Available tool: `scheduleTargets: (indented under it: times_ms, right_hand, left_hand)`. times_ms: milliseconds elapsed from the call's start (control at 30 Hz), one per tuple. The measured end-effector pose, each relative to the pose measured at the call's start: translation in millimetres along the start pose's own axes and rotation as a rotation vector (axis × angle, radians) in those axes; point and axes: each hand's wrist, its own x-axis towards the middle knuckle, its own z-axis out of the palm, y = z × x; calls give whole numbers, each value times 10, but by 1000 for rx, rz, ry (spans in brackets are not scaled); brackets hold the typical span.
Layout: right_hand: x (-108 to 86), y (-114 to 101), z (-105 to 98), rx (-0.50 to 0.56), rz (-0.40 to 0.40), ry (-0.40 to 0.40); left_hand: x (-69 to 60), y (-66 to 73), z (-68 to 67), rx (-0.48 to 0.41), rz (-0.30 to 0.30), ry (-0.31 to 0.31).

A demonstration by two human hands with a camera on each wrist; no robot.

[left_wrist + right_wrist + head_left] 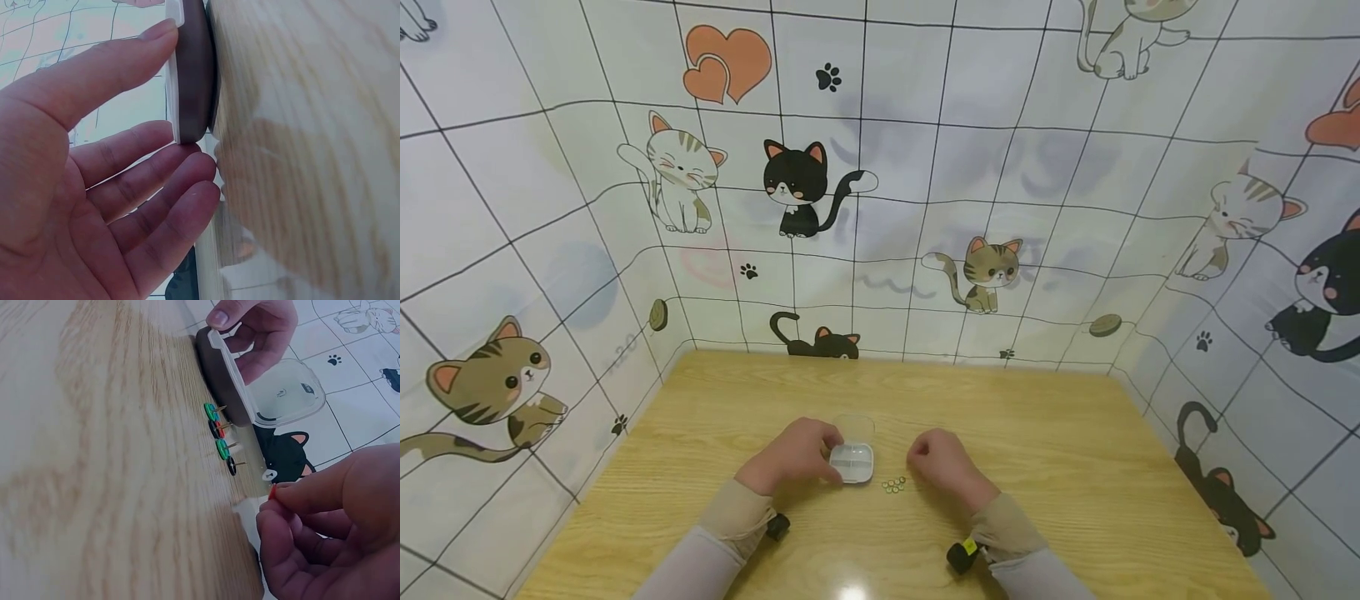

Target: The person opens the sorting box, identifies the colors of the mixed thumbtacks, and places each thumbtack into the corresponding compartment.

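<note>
A small box point(852, 463) with an open clear lid point(289, 394) stands on the table, divided inside into compartments. My left hand point(797, 457) holds its left side, thumb on the near rim in the left wrist view and fingers at the far side. Several thumbtacks point(893, 485) lie right of the box; green, black, red and blue ones point(222, 449) show in the right wrist view, pins pointing up. To their right, my right hand point(947, 468) pinches a small red thumbtack point(272, 492) between thumb and index finger.
The wooden table point(1060, 467) extends around both hands. A white cloth point(895, 167) with grid lines and cartoon cats hangs behind the table and along both sides. Dark wrist cameras point(962, 557) are strapped at both wrists.
</note>
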Motion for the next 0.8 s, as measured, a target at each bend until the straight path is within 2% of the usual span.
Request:
scheduleTargets:
  times_ms: [233,500,800]
  right_hand:
    - [32,54,22,94,52,18]
    - [76,104,41,220,62,-5]
    - [95,126,61,504,119,-33]
  left_hand:
    - [-7,15,-8,-8,1,3]
    - [-8,7,-1,-7,-2,6]
    - [0,-19,1,-10,2,6]
